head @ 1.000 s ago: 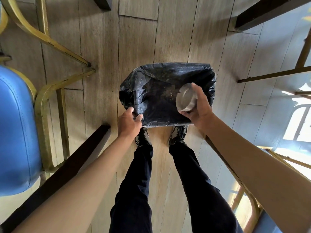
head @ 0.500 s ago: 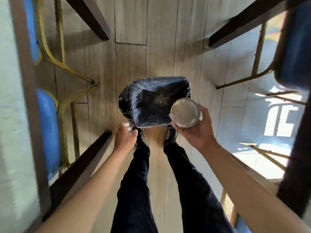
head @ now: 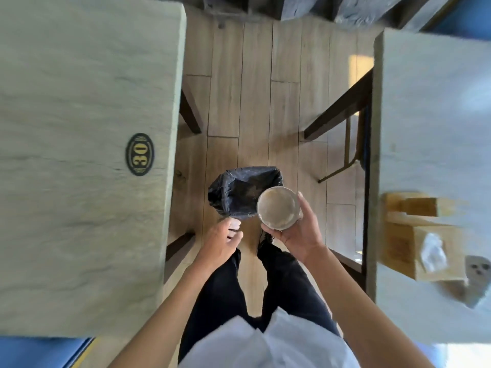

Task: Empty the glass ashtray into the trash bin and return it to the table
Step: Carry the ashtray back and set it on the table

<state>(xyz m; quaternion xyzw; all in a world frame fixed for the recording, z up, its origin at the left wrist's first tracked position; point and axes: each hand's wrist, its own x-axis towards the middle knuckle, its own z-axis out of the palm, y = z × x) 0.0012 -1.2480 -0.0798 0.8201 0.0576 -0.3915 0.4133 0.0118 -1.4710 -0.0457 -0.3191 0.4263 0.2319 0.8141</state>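
Between two pale stone-look counters, above a plank floor (head: 284, 107), the right hand (head: 301, 236) holds the glass ashtray (head: 279, 207) from below, mouth up, with the fingers curled round its far side and the thumb at its near edge. It is a round, shallow, clear dish with a thick rim; its inside looks cloudy and brownish, streaked with a film of ash, and no loose pieces can be made out in it. It hangs in the air just over the near right corner of the trash bin (head: 240, 191), which stands on the floor lined with a crumpled black bag; pale specks show deep in the bag, too small to tell apart.

The left hand (head: 221, 241) hovers near the bin's near edge with fingers loosely bent and half open, holding nothing; whether it touches the bag cannot be told.

On the left counter (head: 79, 102) sits a dark oval plate (head: 139, 154) with the number 30 in gold. The right counter (head: 430, 107) carries a wooden holder (head: 410, 207), a brown tissue box (head: 414, 249) with white paper poking out, and a small pale figure (head: 477, 272) that is blurred and cut by the frame edge. Motion blur softens both counters. Dark trousers and one black shoe (head: 265, 239) show below; the other foot is hidden behind the left hand.
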